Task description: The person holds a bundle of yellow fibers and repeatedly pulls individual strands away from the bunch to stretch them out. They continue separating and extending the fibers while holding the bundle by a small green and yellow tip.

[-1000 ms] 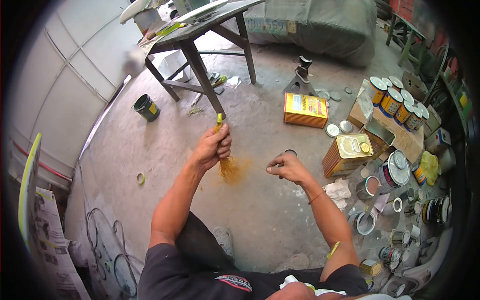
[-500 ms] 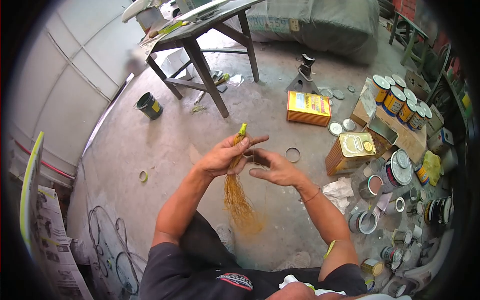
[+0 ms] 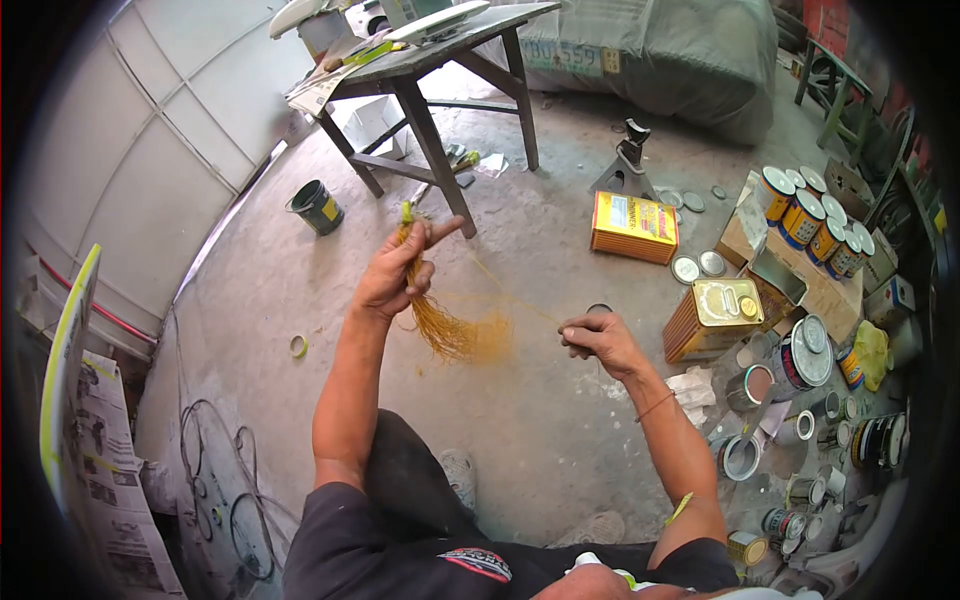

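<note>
"What is counted?"
"One bundle of yellow strands [image 3: 445, 328], two hands; on the floor [image 3: 540, 430], one bucket [image 3: 316, 208] toward the left edge, one tape roll [image 3: 299, 346], one yellow tin [image 3: 635, 228] and one gold-topped tin [image 3: 713, 320]."
"Where is the bundle held?"
"Above the floor, short of the table's [image 3: 412, 64] near edge. Its long axis is slanted: the green end is pointed up and away, the loose ends swept down and rightward."
"And the fingers?"
"The bundle is clasped by the left hand [image 3: 392, 268], one finger extended; a thin strand [image 3: 538, 311] is seemingly pinched by the right hand [image 3: 600, 342]."
</note>
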Tool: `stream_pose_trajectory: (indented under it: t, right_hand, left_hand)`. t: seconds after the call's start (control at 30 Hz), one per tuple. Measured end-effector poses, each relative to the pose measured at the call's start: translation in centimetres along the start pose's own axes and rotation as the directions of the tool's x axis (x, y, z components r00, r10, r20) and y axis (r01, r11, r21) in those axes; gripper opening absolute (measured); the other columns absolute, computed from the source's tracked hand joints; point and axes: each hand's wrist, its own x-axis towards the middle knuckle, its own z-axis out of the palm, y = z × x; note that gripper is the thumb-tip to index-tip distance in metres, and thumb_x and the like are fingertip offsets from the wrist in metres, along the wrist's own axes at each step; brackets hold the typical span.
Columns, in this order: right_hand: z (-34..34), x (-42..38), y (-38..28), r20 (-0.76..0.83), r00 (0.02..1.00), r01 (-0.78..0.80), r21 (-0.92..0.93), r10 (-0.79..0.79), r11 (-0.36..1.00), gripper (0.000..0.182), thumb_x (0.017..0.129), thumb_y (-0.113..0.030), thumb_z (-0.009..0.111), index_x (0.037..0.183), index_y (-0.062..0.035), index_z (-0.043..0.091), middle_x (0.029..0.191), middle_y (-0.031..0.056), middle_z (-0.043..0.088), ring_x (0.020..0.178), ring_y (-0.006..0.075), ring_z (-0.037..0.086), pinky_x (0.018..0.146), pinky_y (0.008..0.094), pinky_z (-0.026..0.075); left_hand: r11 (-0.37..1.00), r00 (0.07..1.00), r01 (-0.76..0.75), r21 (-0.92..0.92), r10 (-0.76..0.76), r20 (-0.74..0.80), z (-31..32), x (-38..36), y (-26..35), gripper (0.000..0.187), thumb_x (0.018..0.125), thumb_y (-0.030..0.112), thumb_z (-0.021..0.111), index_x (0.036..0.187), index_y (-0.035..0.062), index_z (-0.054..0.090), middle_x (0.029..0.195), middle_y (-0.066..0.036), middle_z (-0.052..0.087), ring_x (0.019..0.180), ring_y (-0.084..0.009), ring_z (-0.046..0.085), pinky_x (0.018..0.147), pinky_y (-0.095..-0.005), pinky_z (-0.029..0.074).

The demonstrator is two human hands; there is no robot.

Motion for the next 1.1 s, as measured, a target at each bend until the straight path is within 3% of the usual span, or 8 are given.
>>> stream_pose_trajectory:
  t: [0.27, 0.33, 0.37, 0.43, 0.5, 0.67, 0.77, 1.1]
  right_hand:
    - [-7.9, -0.1, 9.0, -0.250, 0.955, -0.238, -0.311, 0.162, 0.920, 0.022, 0.078, -0.020, 0.071, 0.088, -0.0004, 0.072, 0.069, 0.0068, 0.066, 0.050, 0.0106, 0.051, 0.046, 0.0270, 0.039]
    - [-13.7, 0.0, 16.3, -0.355, 0.931, -0.323, -0.911, -0.090, 0.255, 0.025, 0.074, -0.023, 0.070, 0.088, -0.0024, 0.073, 0.074, 0.0141, 0.069, 0.057, 0.0212, 0.063, 0.053, 0.0359, 0.047]
    - [-14.2, -0.9, 16.7, -0.358, 0.929, -0.325, -0.910, -0.092, 0.257, 0.025, 0.074, -0.023, 0.070, 0.088, -0.0024, 0.073, 0.074, 0.0141, 0.069, 0.057, 0.0212, 0.063, 0.053, 0.0359, 0.047]
    - [-14.0, -1.7, 15.7, -0.307, 0.914, -0.372, -0.896, 0.265, 0.244, 0.036, 0.075, -0.030, 0.060, 0.101, -0.0084, 0.071, 0.099, 0.0193, 0.067, 0.097, 0.0387, 0.063, 0.084, 0.0428, 0.051]
    - [-10.9, 0.0, 13.1, -0.262, 0.963, -0.266, -0.906, 0.057, 0.329, 0.038, 0.078, -0.033, 0.061, 0.101, -0.0041, 0.070, 0.099, 0.0210, 0.067, 0.096, 0.0378, 0.064, 0.083, 0.0411, 0.051]
    - [1.4, 1.3, -0.6, 0.139, 0.964, 0.255, -0.246, -0.226, 0.935, 0.046, 0.086, -0.029, 0.065, 0.118, 0.0036, 0.059, 0.124, 0.0141, 0.060, 0.117, 0.0234, 0.054, 0.097, 0.0349, 0.042]
    - [3.9, 0.4, -2.7, 0.469, 0.862, 0.210, 0.017, -0.193, 0.978, 0.046, 0.090, -0.026, 0.062, 0.128, 0.0004, 0.054, 0.132, 0.0124, 0.054, 0.124, 0.0203, 0.048, 0.101, 0.0361, 0.039]
    - [-3.1, -0.8, -0.3, 0.450, 0.824, 0.042, 0.560, -0.346, 0.827, 0.018, 0.089, -0.017, 0.061, 0.095, 0.0002, 0.063, 0.105, 0.0141, 0.066, 0.107, 0.0291, 0.059, 0.099, 0.0397, 0.041]
  left_hand:
    - [0.983, 0.949, -0.176, -0.054, 0.155, -0.273, -1.2, -1.8, 3.4, 0.016, 0.101, 0.029, 0.044, 0.100, 0.0147, 0.051, 0.133, -0.022, 0.051, 0.046, -0.0009, 0.043, 0.034, -0.0127, 0.033]
    - [0.963, 0.941, -0.247, -0.104, 0.213, -0.262, -1.9, -2.6, 5.2, 0.016, 0.101, 0.029, 0.044, 0.100, 0.0144, 0.051, 0.133, -0.022, 0.052, 0.045, -0.0006, 0.043, 0.033, -0.0128, 0.032]
    - [0.936, 0.928, -0.317, -0.155, 0.273, -0.254, -2.3, -2.9, 6.0, 0.016, 0.101, 0.029, 0.044, 0.101, 0.0141, 0.051, 0.132, -0.022, 0.052, 0.045, -0.0003, 0.042, 0.032, -0.0130, 0.031]
    - [0.986, 0.964, -0.146, 0.082, 0.161, -0.213, -1.9, -2.9, 5.5, 0.018, 0.100, 0.029, 0.046, 0.106, 0.0132, 0.050, 0.130, -0.022, 0.054, 0.039, -0.0008, 0.038, 0.030, -0.0149, 0.026]
    - [0.976, 0.986, 0.167, 0.143, -0.167, -0.012, -0.4, -2.0, 1.9, 0.021, 0.099, 0.029, 0.049, 0.111, 0.0116, 0.049, 0.125, -0.022, 0.058, 0.036, -0.0018, 0.036, 0.030, -0.0159, 0.026]
    - [0.846, 0.836, 0.442, 0.299, -0.509, 0.204, 7.4, -1.2, -3.0, 0.027, 0.100, 0.031, 0.048, 0.110, 0.0066, 0.048, 0.110, -0.016, 0.065, 0.036, -0.0039, 0.037, 0.030, -0.0186, 0.027]
    - [0.843, 0.826, 0.463, 0.275, -0.523, 0.210, 6.9, -1.2, -3.4, 0.024, 0.100, 0.032, 0.047, 0.100, 0.0082, 0.048, 0.106, -0.016, 0.066, 0.036, -0.0035, 0.037, 0.030, -0.0181, 0.027]
    - [0.822, 0.897, 0.417, 0.388, -0.440, -0.031, -0.9, -0.7, 0.3, 0.021, 0.098, 0.034, 0.053, 0.098, 0.0125, 0.052, 0.074, 0.000, 0.058, 0.037, -0.0007, 0.032, 0.032, -0.0179, 0.021]
